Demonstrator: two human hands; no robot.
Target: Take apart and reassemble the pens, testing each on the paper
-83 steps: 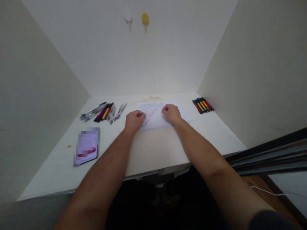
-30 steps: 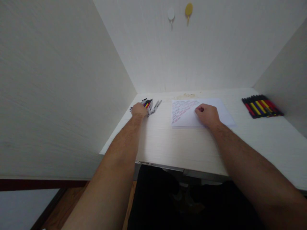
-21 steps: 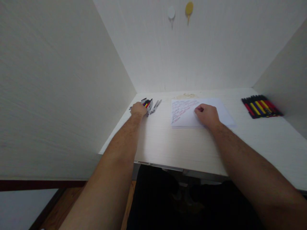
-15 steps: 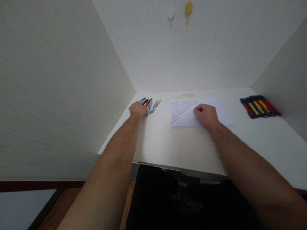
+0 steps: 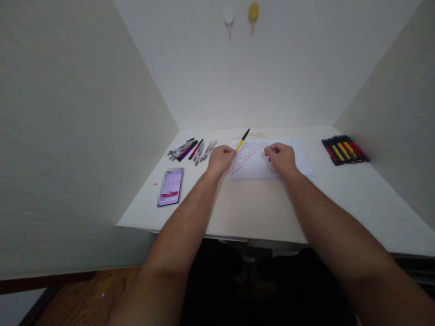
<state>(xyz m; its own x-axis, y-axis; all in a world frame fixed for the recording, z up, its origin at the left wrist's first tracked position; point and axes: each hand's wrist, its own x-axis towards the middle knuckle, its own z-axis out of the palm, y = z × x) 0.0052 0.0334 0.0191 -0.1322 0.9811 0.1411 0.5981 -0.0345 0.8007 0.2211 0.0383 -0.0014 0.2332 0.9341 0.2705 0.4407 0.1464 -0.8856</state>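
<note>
Pinched in my left hand (image 5: 221,158) is a yellow pen with a black end (image 5: 243,139), tilted up over the left edge of the written sheet (image 5: 251,170). My right hand (image 5: 281,156) is closed above the right part of that paper; what its fingers hold, if anything, is too small to make out. Rows of grey and red writing cover the sheet's left part. Left of my left hand lies a loose group of pens (image 5: 185,149), some clear, others red or blue.
A phone (image 5: 171,186) with a lit screen lies on the white desk (image 5: 254,203) at the left. Several red, yellow and blue pens (image 5: 344,149) lie in a row at the right. Walls enclose the desk at the back and both sides.
My left hand has moved right from the loose pens to the paper, with the yellow pen now in it. The phone has come into sight, and the view has shifted slightly.
</note>
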